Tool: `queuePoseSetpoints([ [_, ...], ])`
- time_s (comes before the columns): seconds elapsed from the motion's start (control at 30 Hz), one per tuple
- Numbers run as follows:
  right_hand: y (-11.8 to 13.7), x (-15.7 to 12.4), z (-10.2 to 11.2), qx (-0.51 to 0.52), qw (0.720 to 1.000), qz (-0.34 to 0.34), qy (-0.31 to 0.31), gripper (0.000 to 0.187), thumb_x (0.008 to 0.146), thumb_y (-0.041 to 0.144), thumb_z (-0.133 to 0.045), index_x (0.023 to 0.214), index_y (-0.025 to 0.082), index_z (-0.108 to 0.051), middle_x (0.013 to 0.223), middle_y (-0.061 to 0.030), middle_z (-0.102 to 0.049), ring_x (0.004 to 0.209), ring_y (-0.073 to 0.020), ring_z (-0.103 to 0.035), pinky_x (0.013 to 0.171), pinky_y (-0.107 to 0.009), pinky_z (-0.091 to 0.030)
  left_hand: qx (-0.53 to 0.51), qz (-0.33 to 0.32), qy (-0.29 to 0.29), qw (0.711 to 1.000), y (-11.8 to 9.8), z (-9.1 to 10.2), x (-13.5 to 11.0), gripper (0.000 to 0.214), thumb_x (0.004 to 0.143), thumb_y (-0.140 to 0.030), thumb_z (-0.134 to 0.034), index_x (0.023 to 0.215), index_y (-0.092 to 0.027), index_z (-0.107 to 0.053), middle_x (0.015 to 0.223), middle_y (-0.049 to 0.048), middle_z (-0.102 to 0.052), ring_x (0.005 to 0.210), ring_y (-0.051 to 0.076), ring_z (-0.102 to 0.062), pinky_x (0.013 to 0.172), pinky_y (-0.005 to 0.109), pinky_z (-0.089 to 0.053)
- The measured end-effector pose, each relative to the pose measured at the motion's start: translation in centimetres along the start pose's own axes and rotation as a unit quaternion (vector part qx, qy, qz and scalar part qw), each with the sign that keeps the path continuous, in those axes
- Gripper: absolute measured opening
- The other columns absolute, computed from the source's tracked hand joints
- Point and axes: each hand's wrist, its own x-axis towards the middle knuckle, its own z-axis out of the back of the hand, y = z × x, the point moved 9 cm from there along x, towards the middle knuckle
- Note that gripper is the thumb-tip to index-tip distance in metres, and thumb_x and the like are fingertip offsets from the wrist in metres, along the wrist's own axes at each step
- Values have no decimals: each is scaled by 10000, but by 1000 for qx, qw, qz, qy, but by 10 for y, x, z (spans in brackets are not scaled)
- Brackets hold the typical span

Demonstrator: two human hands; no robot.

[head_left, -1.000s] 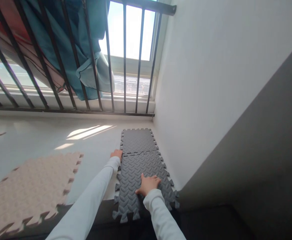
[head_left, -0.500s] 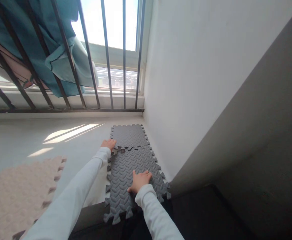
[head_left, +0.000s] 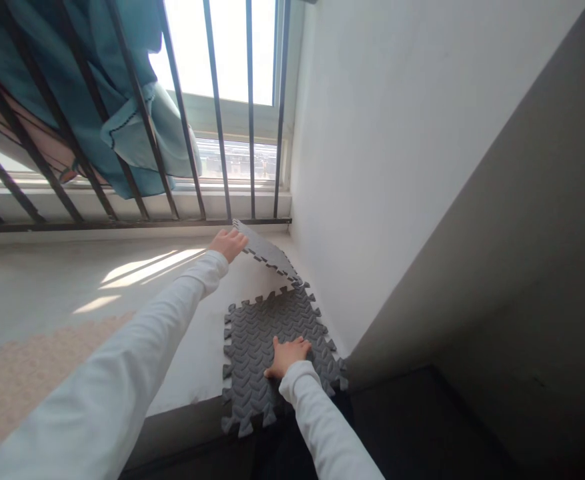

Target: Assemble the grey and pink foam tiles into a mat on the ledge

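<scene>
Two grey foam mat tiles with jigsaw edges lie along the wall. My left hand (head_left: 228,244) grips the left edge of the far foam tile (head_left: 265,248), which is tilted up on that side. Its right end still meets the near foam tile (head_left: 255,340) by the wall, while a gap shows between them on the left. On the near tile's ridged top rests my right hand (head_left: 288,356), fingers spread and pressing flat. The near tile's front edge juts past the ledge.
A beige foam mat (head_left: 67,353) lies on the ledge (head_left: 187,373) at left, partly behind my left sleeve. Dark railing bars (head_left: 217,113) stand before the window, with teal cloth (head_left: 92,100) hanging behind them. A white wall (head_left: 372,147) rises at right.
My left hand has moved up and away, lifting the left side of the far tile off the ledge and parting it from the near tile. The right hand stays on the near tile.
</scene>
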Motion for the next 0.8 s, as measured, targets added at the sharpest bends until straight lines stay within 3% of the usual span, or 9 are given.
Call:
queuePoseSetpoints([
  [0.1, 0, 1, 1, 4, 1000, 3, 2, 972, 486, 630, -657, 1324, 297, -295, 1215, -193, -498, 1181, -447, -308, 838, -621, -209, 16, 8, -25, 1000, 14, 33, -6, 315, 819, -78, -255, 882, -154, -554, 893, 118, -583, 935, 211, -486, 740, 359, -352],
  [0.2, -1, 1, 1, 9, 1000, 6, 7, 963, 492, 625, -656, 1324, 303, -291, 1222, -188, -493, 1182, -441, -309, 835, -615, -219, 35, 101, -50, 993, 62, 65, -31, 293, 833, -108, -254, 913, -116, -536, 893, 125, -573, 939, 218, -479, 740, 352, -365],
  [0.3, -4, 1, 1, 10, 1000, -11, 10, 938, 504, 621, -653, 1319, 333, -288, 1273, -199, -435, 1171, -441, -325, 822, -614, -228, 72, 157, -67, 983, 117, 92, -86, 271, 840, -136, -260, 919, -100, -517, 909, 99, -560, 973, 194, -451, 797, 337, -370],
  [0.37, -6, 0, 0, 9, 1000, -17, 11, 919, 516, 601, -658, 1317, 344, -286, 1285, -206, -415, 1164, -440, -335, 816, -609, -236, 79, 159, -58, 982, 145, 98, -140, 250, 824, -143, -267, 858, -120, -514, 895, 76, -557, 973, 166, -436, 852, 313, -365],
  [0.47, -5, 1, 0, 11, 1000, -7, 10, 880, 550, 569, -651, 1318, 334, -290, 1253, -200, -451, 1163, -426, -341, 817, -600, -242, 43, 204, -32, 978, 178, 86, -245, 210, 780, -188, -268, 750, -197, -476, 834, 45, -566, 922, 153, -451, 864, 289, -383],
  [0.57, -6, 1, 1, 10, 1000, -8, 13, 852, 574, 573, -631, 1317, 347, -282, 1251, -193, -451, 1161, -414, -347, 820, -571, -253, -15, 305, 17, 952, 195, 53, -362, 156, 724, -234, -269, 717, -255, -423, 759, -8, -579, 831, 144, -496, 829, 269, -413],
  [0.7, -9, -1, 1, 5, 1000, -25, 16, 824, 599, 590, -604, 1317, 371, -264, 1268, -197, -423, 1152, -403, -364, 818, -524, -264, -84, 431, 129, 889, 184, -4, -496, 131, 707, -261, -264, 635, -269, -373, 619, -72, -581, 696, 123, -540, 682, 214, -442],
  [0.8, -13, -5, 1, 5, 999, -34, -6, 773, 627, 593, -578, 1309, 374, -286, 1288, -200, -392, 1138, -392, -385, 810, -508, -270, -99, 478, 160, 858, 169, -24, -557, 147, 719, -211, -268, 644, -278, -375, 615, -122, -609, 672, 95, -570, 654, 187, -440],
])
